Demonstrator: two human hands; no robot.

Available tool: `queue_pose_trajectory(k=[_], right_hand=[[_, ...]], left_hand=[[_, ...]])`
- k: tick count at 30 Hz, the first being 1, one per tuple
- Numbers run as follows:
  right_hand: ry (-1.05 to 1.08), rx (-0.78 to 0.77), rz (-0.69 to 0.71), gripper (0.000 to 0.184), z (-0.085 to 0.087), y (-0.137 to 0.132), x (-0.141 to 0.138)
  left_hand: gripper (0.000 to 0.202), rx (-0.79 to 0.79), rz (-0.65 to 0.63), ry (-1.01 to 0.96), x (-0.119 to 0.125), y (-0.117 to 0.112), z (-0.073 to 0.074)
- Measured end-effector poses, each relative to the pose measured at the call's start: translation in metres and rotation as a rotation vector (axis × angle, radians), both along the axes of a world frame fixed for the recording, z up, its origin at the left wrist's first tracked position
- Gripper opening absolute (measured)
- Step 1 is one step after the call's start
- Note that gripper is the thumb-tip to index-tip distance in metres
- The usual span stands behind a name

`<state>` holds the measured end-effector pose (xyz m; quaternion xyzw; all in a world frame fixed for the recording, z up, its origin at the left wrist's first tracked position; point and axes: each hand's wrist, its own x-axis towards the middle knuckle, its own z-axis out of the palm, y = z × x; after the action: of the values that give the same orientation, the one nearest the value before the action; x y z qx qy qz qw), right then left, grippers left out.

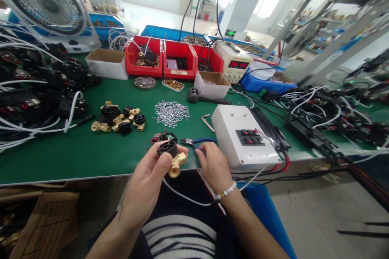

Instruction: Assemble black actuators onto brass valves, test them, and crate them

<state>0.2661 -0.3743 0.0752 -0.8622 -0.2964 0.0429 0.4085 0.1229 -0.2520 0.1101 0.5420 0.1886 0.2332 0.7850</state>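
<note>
My left hand (145,182) is closed around a brass valve fitting (175,166) with a round black plastic cap, held just above the front edge of the bench. On its right, my right hand (215,166) has its fingers closed at the blue handles of a pair of diagonal cutting pliers (191,142) that lie on the green mat. A small electronic part with red and black wires (161,136) sits just behind the fitting, partly hidden. Several similar brass fittings (118,118) are grouped to the left. Behind the pliers lies a pile of bent wire clips (171,113).
A white switch box (243,135) stands close to my right hand. Beyond are a hammer (206,98), an L-shaped key (208,123), red bins (180,60) and a power supply (234,62). Tangled cabled assemblies crowd both sides. A white cable (185,199) hangs at my lap.
</note>
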Motion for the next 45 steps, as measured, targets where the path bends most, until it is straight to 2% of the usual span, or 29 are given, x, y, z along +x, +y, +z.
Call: queue_pose_trajectory(k=[2,3,6,7,9,11,13,16,20,22,24,26,28,30,31,34,36,37,40,42,45], right_hand=[[0.069,0.086,0.009,0.016,0.007,-0.005,-0.002],[0.172,0.174,0.031,0.020,0.013,-0.009,-0.004],[0.659,0.481,0.184,0.032,0.031,-0.019,-0.009],[0.787,0.538,0.232,0.033,0.036,-0.021,-0.010],[0.869,0.559,0.266,0.034,0.043,-0.021,-0.010],[0.845,0.564,0.249,0.034,0.045,-0.019,-0.007],[0.823,0.574,0.243,0.034,0.045,-0.015,-0.005],[0.753,0.612,0.208,0.033,0.042,-0.012,-0.001],[0.326,0.586,-0.028,0.028,0.032,-0.011,0.012],[0.140,0.562,-0.125,0.026,0.025,-0.011,0.021],[0.147,0.637,-0.161,0.026,0.023,-0.012,0.027],[0.348,0.765,-0.120,0.028,0.026,-0.013,0.028],[0.651,0.835,0.005,0.030,0.036,-0.017,0.021],[0.872,0.871,0.153,0.033,0.048,-0.021,0.009],[0.911,0.895,0.227,0.034,0.053,-0.024,0.001],[0.834,0.945,0.461,0.034,0.061,-0.031,-0.023],[0.718,0.864,0.558,0.038,0.059,-0.035,-0.036],[0.622,0.795,0.535,0.038,0.057,-0.036,-0.040],[0.256,0.611,0.317,0.034,0.050,-0.037,-0.047],[0.149,0.610,0.265,0.031,0.047,-0.036,-0.048],[0.132,0.711,0.282,0.033,0.045,-0.037,-0.050]], left_hand=[[0.042,0.054,-0.039,0.037,0.000,0.001,-0.003],[0.045,0.064,-0.065,0.046,0.001,0.001,-0.004],[0.049,0.030,-0.220,0.027,0.007,0.000,-0.005],[0.048,0.005,-0.291,0.006,0.009,-0.001,-0.005],[0.045,-0.036,-0.398,-0.041,0.012,-0.004,-0.004],[0.041,-0.054,-0.398,-0.074,0.013,-0.007,-0.003],[0.040,-0.047,-0.339,-0.088,0.012,-0.007,-0.003],[0.043,0.044,-0.320,-0.054,0.010,-0.005,-0.001],[0.040,0.200,-0.245,0.006,0.009,-0.004,0.001],[0.037,0.167,-0.227,-0.010,0.009,-0.006,0.001],[0.034,0.058,-0.240,-0.055,0.009,-0.007,0.001],[0.031,-0.059,-0.273,-0.099,0.008,-0.009,0.001],[0.031,-0.125,-0.299,-0.128,0.007,-0.010,0.002],[0.031,-0.128,-0.299,-0.139,0.005,-0.010,0.005],[0.031,-0.114,-0.293,-0.134,0.005,-0.010,0.006],[0.032,-0.091,-0.276,-0.111,0.003,-0.011,0.009],[0.031,-0.132,-0.273,-0.127,0.004,-0.011,0.010],[0.030,-0.165,-0.282,-0.147,0.004,-0.012,0.010],[0.031,-0.251,-0.362,-0.181,0.005,-0.013,0.009],[0.034,-0.262,-0.394,-0.161,0.005,-0.014,0.009],[0.038,-0.204,-0.340,-0.099,0.004,-0.014,0.012]])
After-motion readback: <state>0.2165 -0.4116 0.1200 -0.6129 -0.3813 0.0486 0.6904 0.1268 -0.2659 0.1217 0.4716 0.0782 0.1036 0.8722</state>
